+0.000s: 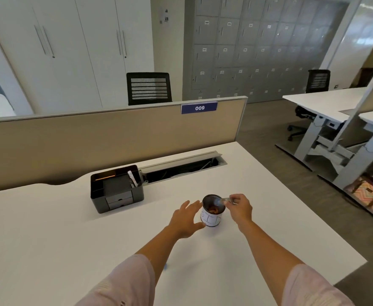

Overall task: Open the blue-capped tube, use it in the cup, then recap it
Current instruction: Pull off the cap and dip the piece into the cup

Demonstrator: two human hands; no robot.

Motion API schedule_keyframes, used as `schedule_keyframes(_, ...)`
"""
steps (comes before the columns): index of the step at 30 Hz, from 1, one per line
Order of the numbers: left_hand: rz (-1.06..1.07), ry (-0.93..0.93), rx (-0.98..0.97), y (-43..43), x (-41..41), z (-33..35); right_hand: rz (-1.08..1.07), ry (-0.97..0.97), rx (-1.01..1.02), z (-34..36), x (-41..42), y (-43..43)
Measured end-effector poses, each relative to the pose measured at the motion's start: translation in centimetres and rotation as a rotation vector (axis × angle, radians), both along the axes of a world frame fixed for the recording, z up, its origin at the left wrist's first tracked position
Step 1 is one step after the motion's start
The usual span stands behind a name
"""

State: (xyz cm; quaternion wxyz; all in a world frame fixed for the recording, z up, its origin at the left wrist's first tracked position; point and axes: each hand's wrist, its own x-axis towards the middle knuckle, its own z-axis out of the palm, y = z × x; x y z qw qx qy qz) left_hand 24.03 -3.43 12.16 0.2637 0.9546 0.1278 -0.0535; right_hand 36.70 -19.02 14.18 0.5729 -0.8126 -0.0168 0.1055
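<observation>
A small cup (pixel 212 218) with a white patterned wall and dark inside stands on the white desk (pixel 70 228); something brown lies at its bottom. My right hand (pixel 240 208) pinches a clear tube (pixel 224 200), tilted so that its end reaches over the cup's rim. My left hand (pixel 186 217) is beside the cup on its left, fingers spread, thumb near the cup's base, holding nothing. A small blue speck, perhaps the cap (pixel 165 266), lies on the desk just right of my left forearm.
A black desk organiser (pixel 117 188) stands behind and left of the cup. An open cable tray (pixel 181 166) runs along the back of the desk in front of a beige partition (pixel 115 138). The desk's right edge drops off to the floor.
</observation>
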Motion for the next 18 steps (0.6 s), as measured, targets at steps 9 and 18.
schedule_keyframes(9,-0.11,0.178,0.141,-1.3,3.1,-1.2,0.246,-0.234,-0.219,-1.0,1.3,0.0)
schedule_keyframes(18,-0.161,0.199,0.197,-1.0,3.7,-2.4,0.321,-0.244,-0.304,-1.6,1.8,0.4)
